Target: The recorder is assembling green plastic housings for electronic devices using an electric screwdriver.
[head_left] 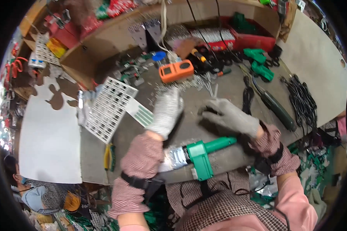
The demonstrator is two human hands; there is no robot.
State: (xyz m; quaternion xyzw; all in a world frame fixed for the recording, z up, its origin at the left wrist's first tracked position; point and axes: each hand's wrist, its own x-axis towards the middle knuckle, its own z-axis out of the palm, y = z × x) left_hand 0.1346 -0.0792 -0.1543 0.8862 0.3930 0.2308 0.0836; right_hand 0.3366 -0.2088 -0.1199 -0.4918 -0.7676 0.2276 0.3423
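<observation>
My left hand (166,112), in a pale knitted glove, reaches over the bench top, its fingertips at a scatter of small metal screws (189,83); motion blur hides whether the fingers grip anything. My right hand (232,117), gloved in grey, hovers a little to the right with fingers loosely apart and nothing visible in them. Between my forearms, at the bench's near edge, lies a green plastic tool body (200,159) with a rounded green handle (221,144). Crinkled silver wrapping (176,157) sits at its left end. Beyond my left hand is an orange meter-like device (176,71).
A white slotted tray (110,109) and a card with green strips (141,112) lie left. To the right are a dark-handled corded tool (277,109), coiled black cables (300,98) and green housings (260,63). Yellow-handled pliers (109,157) rest near the front edge. A person (42,196) sits lower left.
</observation>
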